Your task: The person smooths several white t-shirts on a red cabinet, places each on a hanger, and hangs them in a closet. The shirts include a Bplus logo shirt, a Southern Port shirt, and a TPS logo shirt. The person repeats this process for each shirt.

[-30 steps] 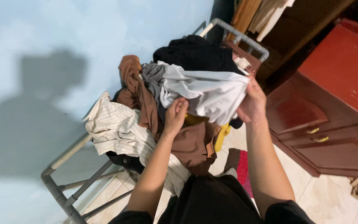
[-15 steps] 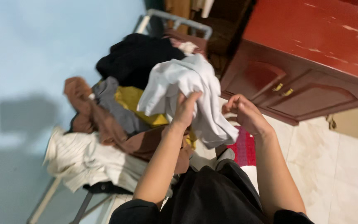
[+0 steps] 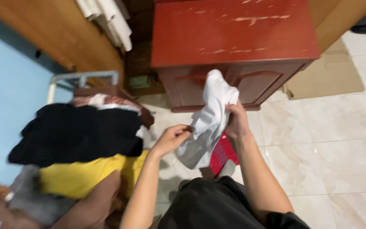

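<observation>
A white garment (image 3: 208, 121) hangs bunched between both hands in front of me. My right hand (image 3: 236, 121) grips its right side, fingers closed around the cloth. My left hand (image 3: 172, 138) pinches its left edge lower down. The garment is clear of the clothes pile on the left and droops toward the floor.
A metal-framed rack (image 3: 81, 78) at left carries a pile of clothes: black (image 3: 77, 131), yellow (image 3: 81, 176), grey and brown pieces. A red-brown wooden cabinet (image 3: 234, 38) stands just beyond my hands. A red cloth (image 3: 222, 153) lies on the pale tiled floor (image 3: 327, 140). A blue wall (image 3: 5, 89) is at far left.
Both hands have lifted the white garment off the pile and carried it to the right, toward the cabinet. The view has swung right, so the pile now sits at the left.
</observation>
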